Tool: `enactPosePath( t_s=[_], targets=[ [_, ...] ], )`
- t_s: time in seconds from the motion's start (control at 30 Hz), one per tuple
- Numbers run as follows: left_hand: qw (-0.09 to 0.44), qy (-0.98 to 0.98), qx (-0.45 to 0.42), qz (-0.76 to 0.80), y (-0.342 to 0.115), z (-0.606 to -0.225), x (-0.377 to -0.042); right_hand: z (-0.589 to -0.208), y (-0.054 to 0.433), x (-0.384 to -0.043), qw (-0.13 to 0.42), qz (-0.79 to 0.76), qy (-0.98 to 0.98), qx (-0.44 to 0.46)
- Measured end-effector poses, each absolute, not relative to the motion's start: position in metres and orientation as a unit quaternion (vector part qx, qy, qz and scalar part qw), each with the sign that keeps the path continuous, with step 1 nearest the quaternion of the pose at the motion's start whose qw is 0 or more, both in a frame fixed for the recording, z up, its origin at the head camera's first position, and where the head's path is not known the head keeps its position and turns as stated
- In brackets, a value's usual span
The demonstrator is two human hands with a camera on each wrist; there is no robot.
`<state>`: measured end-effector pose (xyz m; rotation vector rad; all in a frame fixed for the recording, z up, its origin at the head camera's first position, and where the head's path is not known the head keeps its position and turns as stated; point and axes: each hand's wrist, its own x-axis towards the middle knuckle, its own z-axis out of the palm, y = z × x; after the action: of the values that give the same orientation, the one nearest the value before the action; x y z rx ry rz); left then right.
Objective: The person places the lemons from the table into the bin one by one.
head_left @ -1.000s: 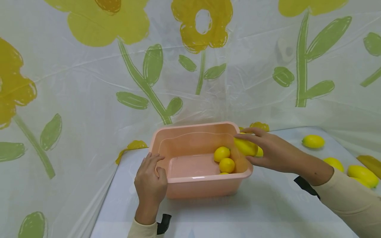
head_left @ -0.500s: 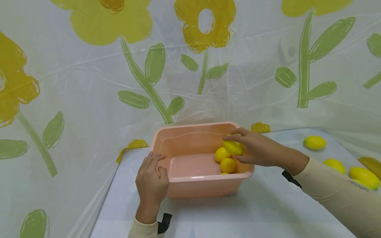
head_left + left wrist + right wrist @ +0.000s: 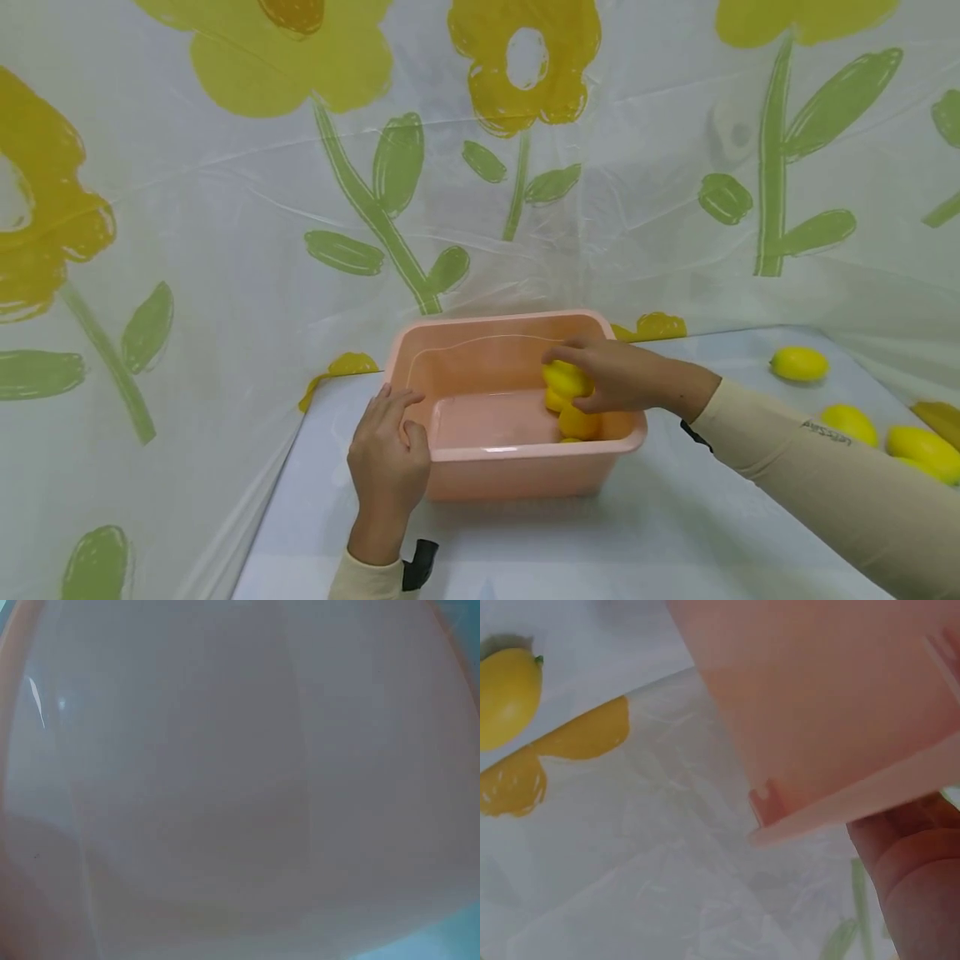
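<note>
A pink plastic basin (image 3: 517,479) stands on the white table in the head view. My left hand (image 3: 388,458) grips its left rim near the front corner, fingers over the edge. Inside the basin, toward its right end, my right hand (image 3: 618,375) holds a yellow lemon (image 3: 566,377) between fingers and thumb. Just below that lemon several others (image 3: 579,425) lie in the basin, partly hidden by the hand and front wall. The left wrist view is filled by the basin's dim wall (image 3: 187,765). In the right wrist view, the basin's outer side (image 3: 817,697) covers part of the hand (image 3: 922,877).
More lemons lie on the table to the right: one at the back (image 3: 799,364), others nearer (image 3: 850,423) beside the right sleeve (image 3: 810,458). A flower-printed sheet (image 3: 630,208) hangs behind the table (image 3: 525,542).
My right hand has carried the lemon leftward over the basin's right rim and down into it, above the other lemons. The left hand stays on the rim. The head view has shifted slightly.
</note>
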<state>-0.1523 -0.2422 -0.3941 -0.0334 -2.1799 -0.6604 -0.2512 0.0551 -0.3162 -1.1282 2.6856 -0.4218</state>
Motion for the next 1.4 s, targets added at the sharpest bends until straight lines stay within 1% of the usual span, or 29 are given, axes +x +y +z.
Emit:
enactPosePath(
  t_s=[0.2, 0.6, 0.67, 0.87, 0.93, 1.23, 1.4],
  targets=[
    [0.424, -0.865, -0.018, -0.267, -0.243, -0.394, -0.153, -0.324, 0.046, -0.261, 0.11, -0.126, 0.907, -0.387],
    [0.426, -0.866, -0.019, -0.262, -0.242, -0.394, -0.153, -0.341, 0.031, -0.274, 0.152, -0.105, 0.893, -0.411],
    [0.426, -0.866, -0.019, -0.261, -0.242, -0.393, -0.153, -0.342, 0.028, -0.275, 0.165, -0.104, 0.891, -0.41],
    [0.429, -0.865, -0.02, -0.26, -0.243, -0.391, -0.154, -0.343, 0.018, -0.277, 0.234, -0.111, 0.89, -0.376],
    [0.428, -0.865, -0.02, -0.26, -0.243, -0.391, -0.154, -0.344, 0.016, -0.276, 0.248, -0.113, 0.89, -0.366],
    [0.426, -0.867, -0.017, -0.259, -0.242, -0.391, -0.154, -0.354, 0.009, -0.278, 0.275, -0.131, 0.894, -0.329],
    [0.423, -0.869, -0.015, -0.257, -0.243, -0.391, -0.154, -0.359, 0.005, -0.28, 0.272, -0.114, 0.896, -0.332]
  ],
)
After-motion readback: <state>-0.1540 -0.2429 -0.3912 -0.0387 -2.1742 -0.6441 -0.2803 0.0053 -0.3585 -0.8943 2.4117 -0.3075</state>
